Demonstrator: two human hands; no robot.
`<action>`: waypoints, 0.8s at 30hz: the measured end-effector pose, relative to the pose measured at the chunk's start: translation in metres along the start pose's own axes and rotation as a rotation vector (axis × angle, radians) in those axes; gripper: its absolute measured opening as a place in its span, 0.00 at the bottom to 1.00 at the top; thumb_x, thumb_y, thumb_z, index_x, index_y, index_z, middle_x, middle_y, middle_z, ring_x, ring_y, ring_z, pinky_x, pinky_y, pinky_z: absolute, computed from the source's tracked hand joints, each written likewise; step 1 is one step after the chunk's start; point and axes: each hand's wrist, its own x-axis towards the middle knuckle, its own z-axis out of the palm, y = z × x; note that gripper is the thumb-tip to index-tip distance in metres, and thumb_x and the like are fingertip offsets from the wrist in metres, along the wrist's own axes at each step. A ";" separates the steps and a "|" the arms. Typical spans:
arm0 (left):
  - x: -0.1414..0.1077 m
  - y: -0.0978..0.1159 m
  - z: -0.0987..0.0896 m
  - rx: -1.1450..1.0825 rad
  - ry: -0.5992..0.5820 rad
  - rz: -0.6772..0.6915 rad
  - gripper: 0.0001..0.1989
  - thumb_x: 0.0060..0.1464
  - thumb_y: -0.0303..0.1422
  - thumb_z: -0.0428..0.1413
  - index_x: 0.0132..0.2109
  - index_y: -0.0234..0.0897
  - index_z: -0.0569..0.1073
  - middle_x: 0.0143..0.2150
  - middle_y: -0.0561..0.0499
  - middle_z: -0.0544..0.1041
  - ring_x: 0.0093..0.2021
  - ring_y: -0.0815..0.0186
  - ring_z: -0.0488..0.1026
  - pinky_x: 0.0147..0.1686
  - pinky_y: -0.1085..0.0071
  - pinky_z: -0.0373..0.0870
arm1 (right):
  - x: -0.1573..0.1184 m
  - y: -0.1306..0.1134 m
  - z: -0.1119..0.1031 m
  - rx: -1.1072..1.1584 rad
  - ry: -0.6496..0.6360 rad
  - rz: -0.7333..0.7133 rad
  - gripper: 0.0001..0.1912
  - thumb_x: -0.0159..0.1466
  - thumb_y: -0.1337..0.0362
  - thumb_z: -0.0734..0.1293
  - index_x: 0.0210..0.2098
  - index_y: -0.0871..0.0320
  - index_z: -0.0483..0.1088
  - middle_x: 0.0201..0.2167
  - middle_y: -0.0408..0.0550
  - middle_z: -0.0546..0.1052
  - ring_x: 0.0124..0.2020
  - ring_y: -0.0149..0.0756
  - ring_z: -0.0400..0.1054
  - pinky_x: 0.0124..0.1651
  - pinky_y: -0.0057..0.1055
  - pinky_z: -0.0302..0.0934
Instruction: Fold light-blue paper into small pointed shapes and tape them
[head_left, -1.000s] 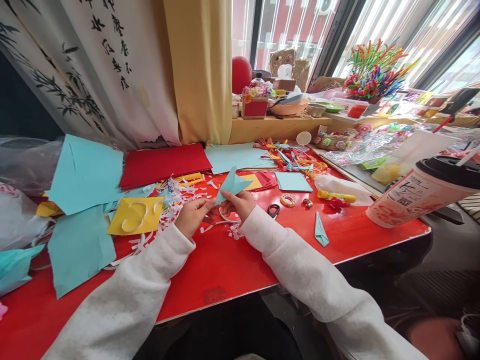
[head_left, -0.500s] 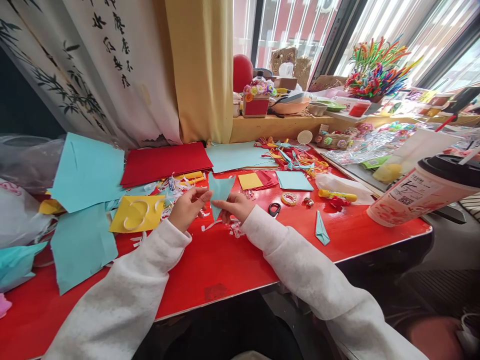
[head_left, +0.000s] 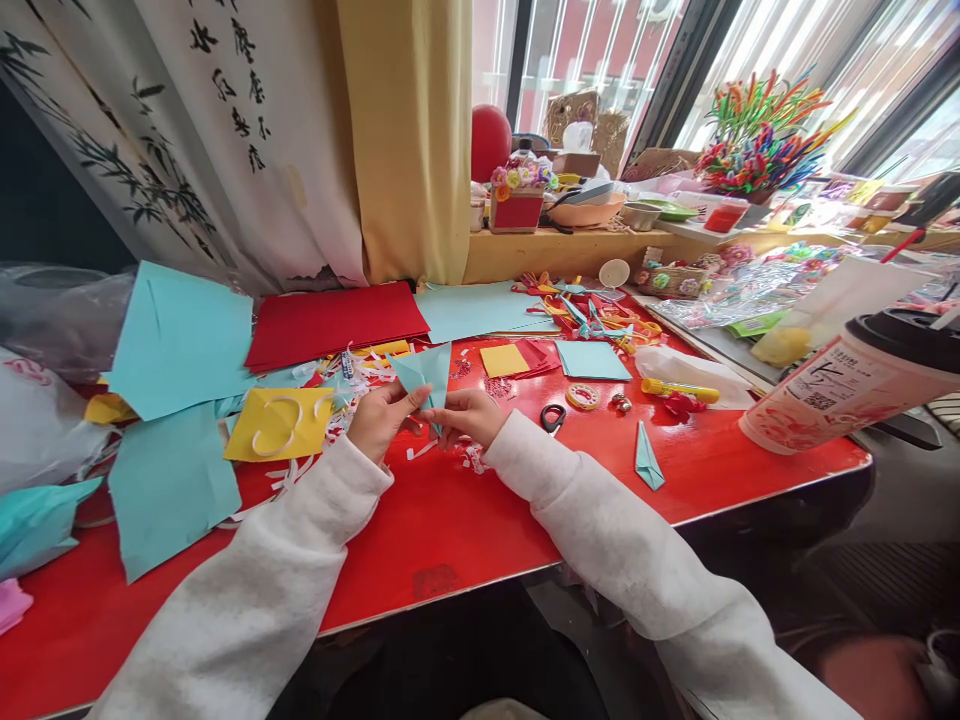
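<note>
A small folded light-blue paper (head_left: 426,368) is held up between both my hands, above the red table (head_left: 465,540). My left hand (head_left: 384,418) pinches it from the left with thumb and fingers. From the right, my right hand (head_left: 471,416) grips its lower part; the fingers hide the bottom point partly. White paper scraps (head_left: 472,458) lie just under my hands. Right of them are black-handled scissors (head_left: 553,417), a roll of tape (head_left: 582,397) and a finished-looking folded blue paper piece (head_left: 649,458).
Stacked red paper (head_left: 334,322), blue sheets (head_left: 480,308) and small blue squares (head_left: 594,361) lie behind my hands. A yellow sheet (head_left: 255,425) and large blue sheets (head_left: 176,490) are at left. Beyond a yellow glue stick (head_left: 679,390), a large drink cup (head_left: 847,385) stands tilted in view at right.
The blue paper has turned in my hands: its two spread upper points now tilt leftward, and my fingers have closed nearer together at its lower part. The view has shifted slightly.
</note>
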 end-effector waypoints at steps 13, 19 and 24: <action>-0.001 -0.004 0.002 -0.037 0.137 -0.015 0.15 0.36 0.38 0.59 0.29 0.31 0.70 0.21 0.53 0.71 0.19 0.72 0.67 0.22 0.73 0.67 | 0.001 0.004 0.001 -0.078 0.071 -0.033 0.17 0.45 0.54 0.68 0.19 0.62 0.62 0.15 0.40 0.68 0.14 0.23 0.62 0.18 0.22 0.57; 0.004 0.000 -0.007 0.155 0.248 0.117 0.22 0.37 0.41 0.58 0.39 0.31 0.68 0.35 0.46 0.73 0.31 0.64 0.71 0.31 0.67 0.69 | 0.003 0.004 -0.006 -0.158 0.135 -0.094 0.14 0.49 0.56 0.65 0.21 0.62 0.63 0.15 0.39 0.66 0.16 0.22 0.59 0.21 0.22 0.56; 0.003 0.015 -0.015 0.808 0.357 0.692 0.25 0.39 0.37 0.58 0.47 0.40 0.66 0.52 0.46 0.64 0.56 0.55 0.53 0.54 0.56 0.42 | 0.001 0.001 -0.014 -0.541 0.125 -0.082 0.11 0.50 0.60 0.65 0.19 0.62 0.65 0.12 0.38 0.63 0.15 0.20 0.53 0.18 0.21 0.46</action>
